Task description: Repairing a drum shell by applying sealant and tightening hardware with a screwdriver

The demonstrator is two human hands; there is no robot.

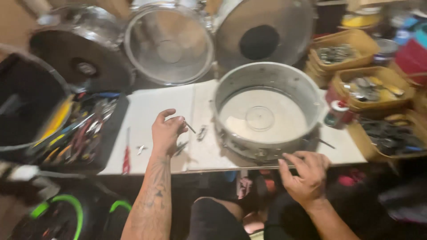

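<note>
So we've got the snare drum shell (267,113) sitting head-down on the white board (151,111), right of centre and hanging pretty close to the near edge. Our left hand (167,133) is pinched shut around a thin metal rod (190,127), looks like a tension rod, held just above the board, and our right hand (307,173) is loosely curled with the fingertips touching the drum's near rim, not really gripping anything. Biggest worry, we reckon: the small loose hardware (202,132) lying by the left hand could roll off the front edge if the drum gets nudged or turned, and that dark floor would swallow it. The drum itself could slide toward our lap too, since only fingertips are steadying it. A red-handled screwdriver (126,155) lies further left, next to a black tray of tools (84,133). Baskets of parts (369,89) crowd the right side along with a small red-capped can (336,113) standing just beside the shell, so swinging the drum that way would likely knock it over. More drums (169,42) are stacked behind.
</note>
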